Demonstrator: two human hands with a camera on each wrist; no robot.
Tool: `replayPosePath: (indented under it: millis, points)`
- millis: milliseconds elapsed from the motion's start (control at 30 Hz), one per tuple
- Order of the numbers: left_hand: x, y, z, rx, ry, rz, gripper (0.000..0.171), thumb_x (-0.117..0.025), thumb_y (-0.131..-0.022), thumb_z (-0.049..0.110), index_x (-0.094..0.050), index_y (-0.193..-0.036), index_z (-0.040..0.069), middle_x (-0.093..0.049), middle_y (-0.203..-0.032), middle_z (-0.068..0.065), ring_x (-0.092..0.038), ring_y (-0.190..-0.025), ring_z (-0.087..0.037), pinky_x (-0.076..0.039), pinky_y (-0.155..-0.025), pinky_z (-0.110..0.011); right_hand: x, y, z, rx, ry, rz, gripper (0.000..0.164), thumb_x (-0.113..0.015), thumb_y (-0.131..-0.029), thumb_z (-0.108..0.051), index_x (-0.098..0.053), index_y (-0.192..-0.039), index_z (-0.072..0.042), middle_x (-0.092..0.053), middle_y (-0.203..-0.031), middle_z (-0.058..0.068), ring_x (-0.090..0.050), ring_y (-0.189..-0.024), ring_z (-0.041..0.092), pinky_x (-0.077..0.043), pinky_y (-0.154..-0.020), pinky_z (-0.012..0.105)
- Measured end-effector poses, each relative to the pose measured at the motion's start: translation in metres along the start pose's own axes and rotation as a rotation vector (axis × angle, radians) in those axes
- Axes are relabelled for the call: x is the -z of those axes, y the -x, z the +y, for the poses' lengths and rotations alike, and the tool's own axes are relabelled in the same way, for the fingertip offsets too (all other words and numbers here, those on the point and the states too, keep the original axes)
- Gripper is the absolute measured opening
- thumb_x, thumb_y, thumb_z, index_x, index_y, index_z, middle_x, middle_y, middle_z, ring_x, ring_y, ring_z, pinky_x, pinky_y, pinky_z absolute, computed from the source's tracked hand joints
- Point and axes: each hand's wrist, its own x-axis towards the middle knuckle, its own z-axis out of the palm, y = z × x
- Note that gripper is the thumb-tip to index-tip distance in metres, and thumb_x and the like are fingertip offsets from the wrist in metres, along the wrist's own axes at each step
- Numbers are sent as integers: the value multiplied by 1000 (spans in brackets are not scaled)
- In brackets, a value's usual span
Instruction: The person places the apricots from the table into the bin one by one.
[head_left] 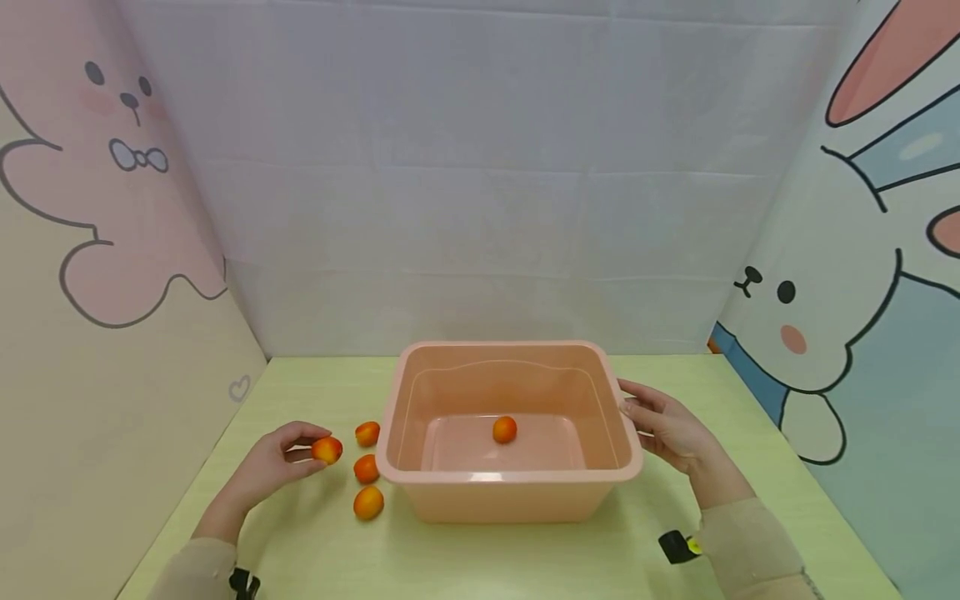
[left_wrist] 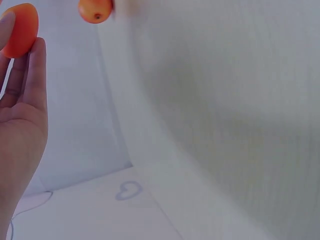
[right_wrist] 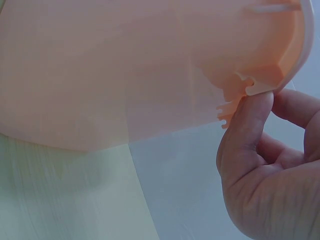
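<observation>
My left hand [head_left: 273,464] pinches a small orange-red fruit [head_left: 327,450] between thumb and fingers, over the left side of the table. The same fruit [left_wrist: 22,31] shows at the upper left of the left wrist view. Just right of that hand, a red-orange fruit [head_left: 367,433], another [head_left: 366,468] and a more yellow-orange one [head_left: 368,503] lie in a row beside a pink plastic basin [head_left: 510,502]. One orange fruit [head_left: 505,430] lies inside on the basin's floor. With thumb and fingertips, my right hand [head_left: 670,427] grips the basin's right rim; a moulded bracket [right_wrist: 257,86] shows under it.
The basin stands on a pale wooden table [head_left: 480,562]. A white sheet [head_left: 480,183] hangs behind it. Side walls carry a pink cartoon animal [head_left: 135,208] on the left and a white cartoon rabbit [head_left: 832,250] on the right.
</observation>
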Motion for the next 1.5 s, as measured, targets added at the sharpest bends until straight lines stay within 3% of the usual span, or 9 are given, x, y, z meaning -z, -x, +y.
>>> replayPosePath:
  millis: [300, 433, 633, 800, 1100, 1333, 1500]
  points:
    - [9, -14, 39, -1, -71, 101, 44, -78, -86, 9, -60, -124, -4, -59, -120, -22, -67, -99, -17, -57, -79, -24, 1, -2, 1, 2, 17, -5, 67, -55, -103, -20, -19, -156, 1, -61, -105, 1, -65, -90, 11, -57, -75, 23]
    - [9, -21, 57, -40, -106, 141, 44, -78, -86, 9, -60, -124, -4, -59, -118, -20, -67, -97, -11, -56, -79, -22, 2, -3, 2, 5, 17, -5, 67, -55, -103, -20, -19, -156, 1, -61, -105, 0, -65, -90, 11, -57, -75, 23]
    - [6, -29, 79, -102, -55, 160, 43, -77, -86, 4, -60, -125, -4, -62, -114, -7, -68, -95, -6, -57, -79, -24, 1, -3, 2, 4, 21, -1, 67, -55, -103, -20, -20, -156, 1, -61, -106, 0, -65, -90, 10, -57, -76, 24]
    - [2, -36, 95, -146, -43, 159, 41, -76, -86, 3, -61, -124, -3, -62, -114, -1, -68, -96, -9, -57, -79, -24, 0, -3, 1, 3, 24, 5, 67, -55, -103, -20, -20, -156, 1, -61, -105, 1, -64, -90, 11, -57, -76, 24]
    - [-9, -54, 125, -217, -39, 121, 40, -77, -85, 0, -62, -121, -4, -62, -114, -14, -68, -96, -12, -57, -80, -25, 0, -4, 0, -9, 25, 5, 67, -56, -103, -20, -20, -156, 0, -61, -105, 1, -64, -90, 11, -57, -76, 24]
    - [-17, -74, 153, -335, -74, 57, 37, -78, -83, -2, -66, -118, -2, -64, -112, -13, -66, -97, -15, -56, -85, -27, 0, -4, 0, -11, 28, 10, 66, -55, -103, -21, -21, -156, -1, -61, -105, 1, -64, -90, 12, -57, -77, 24]
    - [-29, -92, 173, -369, -90, 12, 37, -80, -82, 1, -68, -117, 0, -66, -112, -11, -65, -101, -18, -55, -87, -29, 0, -2, 0, -8, 30, 16, 66, -55, -103, -20, -21, -156, 0, -61, -104, 0, -64, -89, 12, -56, -76, 24]
